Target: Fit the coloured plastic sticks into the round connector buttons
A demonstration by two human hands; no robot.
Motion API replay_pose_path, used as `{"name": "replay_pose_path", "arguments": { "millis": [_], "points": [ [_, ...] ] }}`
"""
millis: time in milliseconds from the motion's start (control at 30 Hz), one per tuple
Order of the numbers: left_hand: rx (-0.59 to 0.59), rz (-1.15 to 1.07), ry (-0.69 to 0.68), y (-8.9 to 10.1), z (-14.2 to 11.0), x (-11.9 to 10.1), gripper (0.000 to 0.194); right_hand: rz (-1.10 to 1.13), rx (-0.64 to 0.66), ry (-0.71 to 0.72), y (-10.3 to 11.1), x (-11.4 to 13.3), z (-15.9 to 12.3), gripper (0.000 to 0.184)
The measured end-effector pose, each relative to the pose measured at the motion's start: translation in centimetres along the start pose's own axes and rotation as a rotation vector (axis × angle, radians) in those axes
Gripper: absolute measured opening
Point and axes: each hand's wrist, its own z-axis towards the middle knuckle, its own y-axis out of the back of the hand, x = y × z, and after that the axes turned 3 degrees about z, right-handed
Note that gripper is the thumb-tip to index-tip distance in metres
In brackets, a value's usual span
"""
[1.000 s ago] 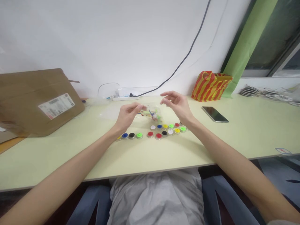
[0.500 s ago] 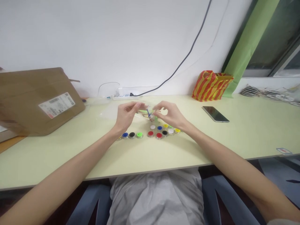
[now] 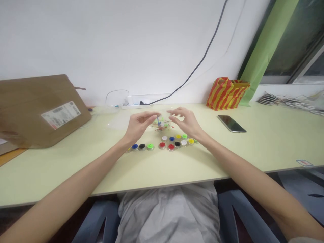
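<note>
My left hand (image 3: 139,125) pinches the top of a small, thin blue piece (image 3: 159,122) with a wider lower end, between thumb and fingertips; its exact kind is too small to tell. To the right of it, my right hand (image 3: 185,120) is raised with thumb and fingers apart and nothing visible between them. Below and between the hands lies a small heap of red, green and pale bits (image 3: 165,125), partly blurred. Nearer to me stand several small clear jars with coloured lids, among them a green-lidded jar (image 3: 150,146) and a red-lidded jar (image 3: 171,147).
A cardboard box (image 3: 37,111) stands on the left of the pale table (image 3: 162,168). At the wall lies a power strip (image 3: 135,105) with a black cable. A red-and-yellow striped bag (image 3: 226,94) and a phone (image 3: 231,123) are on the right.
My right hand's fingers have drawn away to the right from the blue piece and spread. The blue piece stays in my left hand, now more upright.
</note>
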Motion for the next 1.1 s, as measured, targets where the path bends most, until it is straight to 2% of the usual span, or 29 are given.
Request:
{"name": "replay_pose_path", "arguments": {
  "millis": [67, 200, 300, 567, 700, 800, 933, 1000, 1100],
  "points": [
    [0.001, 0.023, 0.003, 0.0, 0.0, 0.3, 0.037, 0.061, 0.024, -0.005, 0.0, 0.4, 0.0, 0.037],
    [-0.004, 0.049, 0.018, 0.0, -0.1, 0.8, 0.033, 0.165, 0.017, -0.048, 0.2, 1.3, 0.1, 0.016],
    [0.019, 0.05, 0.037, 0.0, -0.2, 0.9, 0.031, 0.203, 0.027, -0.131, 0.2, 1.4, 0.2, 0.024],
    [0.071, 0.054, 0.038, 0.0, -0.1, 1.3, 0.032, 0.361, 0.073, -0.329, -1.1, 0.5, -0.2, 0.026],
    [0.088, 0.086, 0.016, 0.1, 0.0, 1.2, 0.03, 0.308, 0.059, -0.363, -1.5, 0.3, -0.2, 0.023],
    [0.099, 0.104, 0.025, 0.0, -0.1, 1.0, 0.03, 0.184, 0.033, -0.3, -1.7, 0.3, -0.2, 0.017],
    [0.129, 0.137, 0.039, -0.1, -0.1, 0.8, 0.033, 0.015, -0.017, -0.109, -1.4, 0.6, -0.3, 0.008],
    [0.161, 0.147, 0.057, -0.1, -0.1, 0.8, 0.032, -0.015, 0.023, 0.022, -1.1, 0.8, -0.4, 0.007],
    [0.192, 0.141, 0.094, 0.1, 0.0, 0.9, 0.028, -0.047, 0.156, 0.193, -0.8, 1.0, -0.4, 0.007]
  ]
}}
